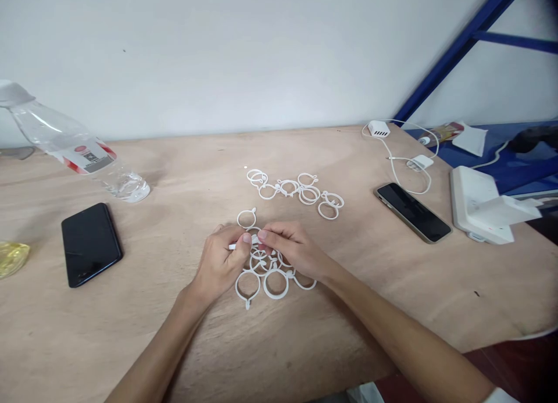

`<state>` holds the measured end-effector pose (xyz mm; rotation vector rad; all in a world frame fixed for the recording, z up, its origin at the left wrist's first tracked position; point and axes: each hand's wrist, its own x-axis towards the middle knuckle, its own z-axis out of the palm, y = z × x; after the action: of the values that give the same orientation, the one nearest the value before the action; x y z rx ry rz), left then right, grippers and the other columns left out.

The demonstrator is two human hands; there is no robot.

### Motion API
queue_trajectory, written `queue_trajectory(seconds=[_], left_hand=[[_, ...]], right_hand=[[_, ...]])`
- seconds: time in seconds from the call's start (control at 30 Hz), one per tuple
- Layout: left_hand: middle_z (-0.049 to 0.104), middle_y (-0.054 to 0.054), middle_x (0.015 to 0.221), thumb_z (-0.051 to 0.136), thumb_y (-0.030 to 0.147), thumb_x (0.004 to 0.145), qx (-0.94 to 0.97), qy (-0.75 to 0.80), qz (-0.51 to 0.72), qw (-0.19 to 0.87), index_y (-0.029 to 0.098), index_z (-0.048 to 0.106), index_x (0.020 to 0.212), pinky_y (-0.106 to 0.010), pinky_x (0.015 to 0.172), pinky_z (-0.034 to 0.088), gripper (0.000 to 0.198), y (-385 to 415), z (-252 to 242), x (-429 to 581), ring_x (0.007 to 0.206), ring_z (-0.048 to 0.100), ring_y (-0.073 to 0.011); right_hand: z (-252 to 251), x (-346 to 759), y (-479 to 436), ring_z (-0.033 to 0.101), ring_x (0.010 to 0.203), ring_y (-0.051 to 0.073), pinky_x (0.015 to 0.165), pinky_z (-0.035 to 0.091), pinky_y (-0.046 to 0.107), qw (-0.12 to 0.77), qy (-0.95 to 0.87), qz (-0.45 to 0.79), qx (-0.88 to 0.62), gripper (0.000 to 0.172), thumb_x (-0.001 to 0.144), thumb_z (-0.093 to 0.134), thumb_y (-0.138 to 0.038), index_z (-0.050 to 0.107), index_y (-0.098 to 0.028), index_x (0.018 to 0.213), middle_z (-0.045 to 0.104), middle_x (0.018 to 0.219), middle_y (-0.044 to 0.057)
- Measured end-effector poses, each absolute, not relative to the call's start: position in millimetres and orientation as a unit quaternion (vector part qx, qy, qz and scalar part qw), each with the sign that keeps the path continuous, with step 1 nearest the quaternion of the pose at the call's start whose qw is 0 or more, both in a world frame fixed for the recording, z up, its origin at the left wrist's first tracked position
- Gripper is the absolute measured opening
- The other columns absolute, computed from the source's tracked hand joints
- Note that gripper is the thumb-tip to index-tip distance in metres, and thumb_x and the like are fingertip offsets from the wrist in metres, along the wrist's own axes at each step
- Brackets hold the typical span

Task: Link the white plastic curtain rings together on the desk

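My left hand and my right hand meet above a pile of white curtain rings. Between their thumbs and fingertips they pinch one white curtain ring, partly covered by the fingers. Below lie several loose rings, among them a flat curtain ring and another with its small eyelet toward me. A single ring rests just beyond my left fingers. Farther back, more curtain rings form a loose cluster.
At left are a tilted water bottle, a black phone and a yellowish clear packet. To the right are another phone, a charger with cable and a white power strip. A blue metal frame stands beyond.
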<state>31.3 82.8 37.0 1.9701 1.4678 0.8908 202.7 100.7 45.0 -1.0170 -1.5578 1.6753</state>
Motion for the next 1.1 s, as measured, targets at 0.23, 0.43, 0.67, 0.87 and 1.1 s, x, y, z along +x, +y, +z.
queue_trajectory(seconds=[0.23,0.43,0.67,0.87,1.1], left_hand=[[0.066,-0.003,0.066,0.046,0.041,0.086,0.744,0.569,0.317,0.15,0.019,0.065,0.071,-0.033,0.068,0.041,0.033,86.1,30.9,26.0,0.066,0.056,-0.0181],[0.07,-0.005,0.114,0.069,0.044,0.075,0.787,0.518,0.321,0.095,0.025,0.071,0.1,-0.042,0.088,0.041,0.032,83.2,29.4,27.0,0.105,0.056,-0.0263],[0.07,-0.005,0.104,0.055,0.037,0.09,0.718,0.596,0.343,0.108,0.02,0.062,0.112,-0.04,0.089,0.038,0.028,84.6,27.4,27.4,0.098,0.06,-0.0218],[0.067,-0.007,0.11,0.056,0.043,0.089,0.733,0.585,0.315,0.144,0.02,0.056,0.121,-0.042,0.091,0.039,0.04,87.1,21.8,25.4,0.103,0.057,-0.0244],[0.066,-0.008,0.115,0.056,0.042,0.089,0.737,0.509,0.376,0.235,0.018,0.06,0.116,-0.036,0.093,0.045,0.036,89.1,20.2,22.5,0.106,0.057,-0.0213]], right_hand=[[36.2,208.9,127.7,0.047,0.06,0.013,0.059,0.035,0.027,0.316,-0.729,0.395,-0.461,0.035,0.091,0.05,-0.042,0.062,-0.018,0.069,0.054,0.062,-0.001],[18.8,209.7,174.1,0.056,0.089,0.025,0.083,0.034,0.039,0.206,-0.833,0.063,-0.509,0.019,0.088,0.054,-0.023,0.07,-0.019,0.098,0.069,0.088,0.01],[11.5,215.5,155.3,0.054,0.093,0.023,0.084,0.031,0.037,0.216,-0.888,0.023,-0.405,0.024,0.092,0.046,-0.013,0.067,-0.02,0.102,0.068,0.088,0.007],[24.5,213.0,119.0,0.053,0.087,0.02,0.083,0.034,0.036,0.26,-0.905,0.092,-0.325,0.02,0.094,0.046,-0.016,0.066,-0.018,0.097,0.065,0.085,0.006],[32.6,207.1,109.4,0.058,0.087,0.018,0.084,0.04,0.036,0.388,-0.861,0.188,-0.27,0.017,0.093,0.05,-0.015,0.063,-0.021,0.101,0.068,0.089,0.004]])
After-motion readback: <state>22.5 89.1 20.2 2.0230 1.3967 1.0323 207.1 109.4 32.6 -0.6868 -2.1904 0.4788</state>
